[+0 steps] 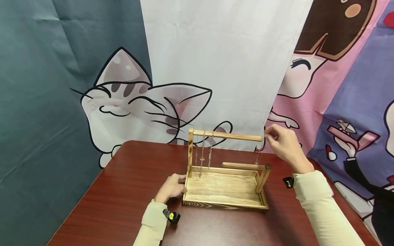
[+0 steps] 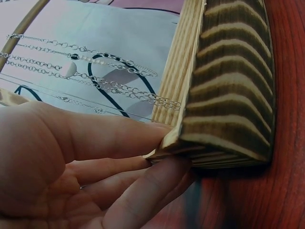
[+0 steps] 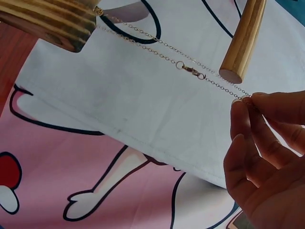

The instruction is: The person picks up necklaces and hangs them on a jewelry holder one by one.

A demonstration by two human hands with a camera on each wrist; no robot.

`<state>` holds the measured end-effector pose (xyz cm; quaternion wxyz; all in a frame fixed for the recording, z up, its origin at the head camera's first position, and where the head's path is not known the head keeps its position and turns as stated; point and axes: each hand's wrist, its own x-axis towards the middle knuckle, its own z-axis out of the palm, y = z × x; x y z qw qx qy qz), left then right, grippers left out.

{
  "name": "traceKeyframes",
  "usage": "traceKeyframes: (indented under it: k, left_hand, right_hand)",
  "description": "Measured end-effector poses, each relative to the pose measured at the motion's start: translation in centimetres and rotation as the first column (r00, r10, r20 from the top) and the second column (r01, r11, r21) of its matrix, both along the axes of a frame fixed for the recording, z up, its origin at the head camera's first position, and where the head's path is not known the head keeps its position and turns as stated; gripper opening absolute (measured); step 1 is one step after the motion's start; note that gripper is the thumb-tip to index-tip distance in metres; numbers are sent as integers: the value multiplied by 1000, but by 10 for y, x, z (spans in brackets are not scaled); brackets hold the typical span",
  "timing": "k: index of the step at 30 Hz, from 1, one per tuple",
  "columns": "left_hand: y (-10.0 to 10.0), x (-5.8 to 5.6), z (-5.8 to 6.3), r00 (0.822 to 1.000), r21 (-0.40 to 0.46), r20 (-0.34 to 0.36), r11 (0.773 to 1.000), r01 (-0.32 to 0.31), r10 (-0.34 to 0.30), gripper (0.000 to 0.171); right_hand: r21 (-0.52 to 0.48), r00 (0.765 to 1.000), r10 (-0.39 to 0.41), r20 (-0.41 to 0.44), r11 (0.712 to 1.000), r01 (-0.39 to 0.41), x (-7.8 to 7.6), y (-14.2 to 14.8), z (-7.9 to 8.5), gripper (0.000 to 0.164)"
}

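Observation:
A wooden jewelry stand (image 1: 226, 207) with a tray base and two bars rests on the table. My left hand (image 1: 171, 187) grips the tray's left edge, the thumb (image 2: 114, 136) on one side of the wall and fingers on the other. My right hand (image 1: 283, 141) is just beyond the free right end of the upper bar (image 1: 231, 136). Its thumb and fingertips pinch a thin necklace (image 3: 190, 71) with a small clasp. The necklace hangs in a loop toward the lower bar (image 1: 244, 166). Several chain necklaces (image 1: 202, 159) hang from the upper bar's left part.
The reddish-brown table (image 1: 147, 160) carries the stand. Close behind its far edge hangs a printed curtain (image 1: 240, 68) with a cartoon cat. Dark wrist cameras are strapped at the left wrist (image 1: 171, 216) and right wrist (image 1: 288, 182).

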<state>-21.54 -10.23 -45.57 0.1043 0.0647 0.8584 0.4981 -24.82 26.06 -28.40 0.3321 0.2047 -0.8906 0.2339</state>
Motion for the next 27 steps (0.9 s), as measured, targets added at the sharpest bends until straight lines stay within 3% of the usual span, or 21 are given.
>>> traceKeyframes:
  k: [14, 27]
  left_hand:
    - [0, 3, 2, 1000, 6, -17, 1000, 0, 0, 67]
    - [0, 2, 1, 1000, 20, -9, 1000, 8, -8, 67]
  right_hand:
    - [-17, 999, 33, 18, 999, -33, -5, -2, 5, 9]
    - [-30, 993, 70, 94, 997, -67, -7, -19, 11, 6]
